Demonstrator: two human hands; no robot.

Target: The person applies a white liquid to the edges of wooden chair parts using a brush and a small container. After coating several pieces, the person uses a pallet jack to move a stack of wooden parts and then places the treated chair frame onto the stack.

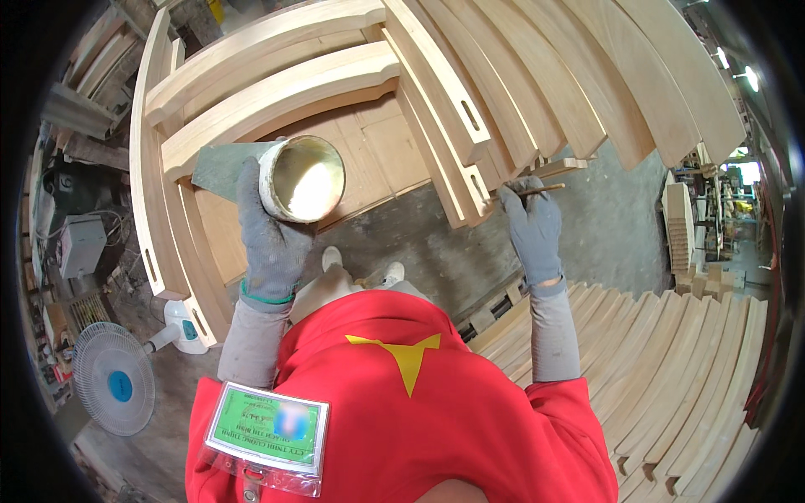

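My left hand (275,251), in a grey knit glove, is closed around a round pot (267,186) with a smeared rim. Pale, whitish liquid shows inside the pot. A flat grey-green piece (220,166) juts out behind it; what it is, I cannot tell. My right hand (535,230), also gloved, pinches a thin brown stick (549,189), whose far end is hidden by the fingers. Just left of that hand are the ends of pale wooden rails (466,113) with slots cut in them.
Curved wooden slats (537,75) extend along the upper right. A wooden frame with curved crosspieces (277,92) spans the upper left. More slats (662,360) are stacked at lower right. A fan (117,379) stands at lower left. Grey concrete floor (402,243) lies below.
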